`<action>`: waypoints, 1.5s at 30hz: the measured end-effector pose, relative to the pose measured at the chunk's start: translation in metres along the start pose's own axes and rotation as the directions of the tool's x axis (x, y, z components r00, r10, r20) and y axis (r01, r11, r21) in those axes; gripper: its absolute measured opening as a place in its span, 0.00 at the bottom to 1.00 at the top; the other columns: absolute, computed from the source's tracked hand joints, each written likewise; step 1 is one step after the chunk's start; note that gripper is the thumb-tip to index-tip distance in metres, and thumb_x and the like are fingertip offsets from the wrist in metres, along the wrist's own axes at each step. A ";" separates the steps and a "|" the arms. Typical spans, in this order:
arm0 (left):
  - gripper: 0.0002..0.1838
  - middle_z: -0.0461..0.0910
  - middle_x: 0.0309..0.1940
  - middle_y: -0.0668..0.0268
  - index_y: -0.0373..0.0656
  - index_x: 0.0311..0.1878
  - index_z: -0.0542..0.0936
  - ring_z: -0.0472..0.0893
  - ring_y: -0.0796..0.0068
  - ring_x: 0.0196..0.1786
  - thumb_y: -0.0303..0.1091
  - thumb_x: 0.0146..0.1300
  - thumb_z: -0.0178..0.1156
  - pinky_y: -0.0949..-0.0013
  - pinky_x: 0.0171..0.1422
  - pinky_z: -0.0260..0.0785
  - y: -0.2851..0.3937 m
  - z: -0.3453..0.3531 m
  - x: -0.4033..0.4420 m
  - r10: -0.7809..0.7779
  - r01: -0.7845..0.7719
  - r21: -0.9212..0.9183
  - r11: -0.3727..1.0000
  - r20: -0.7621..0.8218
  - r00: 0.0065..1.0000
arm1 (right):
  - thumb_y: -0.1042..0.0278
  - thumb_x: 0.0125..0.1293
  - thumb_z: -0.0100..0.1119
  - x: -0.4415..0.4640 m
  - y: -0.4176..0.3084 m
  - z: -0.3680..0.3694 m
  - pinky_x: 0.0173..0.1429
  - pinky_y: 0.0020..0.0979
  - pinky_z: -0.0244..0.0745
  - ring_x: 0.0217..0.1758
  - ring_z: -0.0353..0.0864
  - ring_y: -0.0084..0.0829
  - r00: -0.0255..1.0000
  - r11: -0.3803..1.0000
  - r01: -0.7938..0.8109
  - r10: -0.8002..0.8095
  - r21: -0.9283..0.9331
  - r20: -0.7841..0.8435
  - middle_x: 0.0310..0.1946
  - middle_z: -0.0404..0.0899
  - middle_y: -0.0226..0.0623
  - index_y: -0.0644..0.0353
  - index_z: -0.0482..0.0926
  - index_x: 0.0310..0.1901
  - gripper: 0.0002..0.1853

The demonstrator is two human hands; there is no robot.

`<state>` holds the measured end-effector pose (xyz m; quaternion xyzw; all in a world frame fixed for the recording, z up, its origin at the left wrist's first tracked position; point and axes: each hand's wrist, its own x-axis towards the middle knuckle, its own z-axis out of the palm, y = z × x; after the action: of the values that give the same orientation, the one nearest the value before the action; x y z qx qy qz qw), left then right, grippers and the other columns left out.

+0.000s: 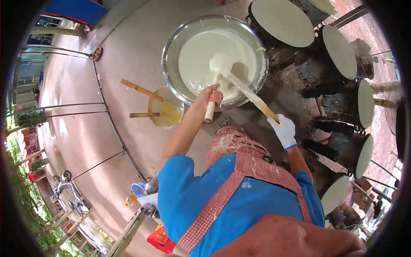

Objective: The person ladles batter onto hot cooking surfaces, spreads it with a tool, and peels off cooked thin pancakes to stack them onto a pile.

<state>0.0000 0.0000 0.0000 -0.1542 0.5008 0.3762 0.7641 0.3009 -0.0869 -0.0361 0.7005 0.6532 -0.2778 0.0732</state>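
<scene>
A wide metal basin point(172, 73) holds white batter point(197, 58). My bare left hand point(210, 95) is closed round the pale handle of a ladle point(209, 112), whose head lies in the batter near the middle of the basin. My right hand point(283, 130), in a white glove, grips the yellowish end of a long stick point(252, 97) at the basin's lower right. White batter coats the stick's far part, which reaches over the rim toward the ladle head. Where the two tools meet, the batter hides the detail.
Left of the basin stands a bucket point(150, 112) with wooden-handled tools point(141, 89) across it. Several dark round stoves with pale round tops point(282, 21) line the right side. A hose point(112, 122) runs over the floor at left. A red box point(161, 240) lies near the bottom.
</scene>
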 end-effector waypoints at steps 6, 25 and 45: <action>0.11 0.58 0.14 0.73 0.43 0.46 0.69 0.55 0.87 0.09 0.35 0.63 0.50 0.81 0.06 0.51 0.025 0.059 -0.135 0.126 -0.204 0.088 0.975 0.535 0.835 | 0.50 0.56 0.57 -0.014 -0.028 -0.072 0.30 0.43 0.71 0.26 0.77 0.47 0.620 0.916 0.400 -0.299 -0.037 -0.725 0.26 0.78 0.47 0.59 0.75 0.39 0.19; 0.03 0.57 0.12 0.74 0.55 0.34 0.65 0.54 0.85 0.08 0.36 0.65 0.46 0.83 0.06 0.45 0.041 0.106 -0.056 -0.451 0.220 0.550 0.806 0.330 0.829 | 0.58 0.52 0.62 -0.090 0.025 -0.041 0.15 0.23 0.61 0.11 0.66 0.20 0.905 0.525 -0.132 0.410 0.840 -0.114 0.14 0.70 0.30 0.61 0.79 0.35 0.15; 0.11 0.56 0.14 0.73 0.45 0.48 0.65 0.55 0.84 0.11 0.36 0.65 0.47 0.80 0.10 0.48 -0.633 0.093 -0.019 -0.707 0.494 0.551 -0.672 -0.675 -0.209 | 0.52 0.56 0.55 -0.474 -0.050 0.276 0.38 0.37 0.72 0.35 0.79 0.43 -0.550 -0.457 -0.277 0.797 0.845 0.250 0.30 0.78 0.46 0.57 0.78 0.40 0.18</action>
<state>0.5181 -0.3747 -0.0302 -0.0283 0.1796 -0.6719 0.7180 0.1753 -0.6232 -0.0234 0.8868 -0.3915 0.0237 -0.2445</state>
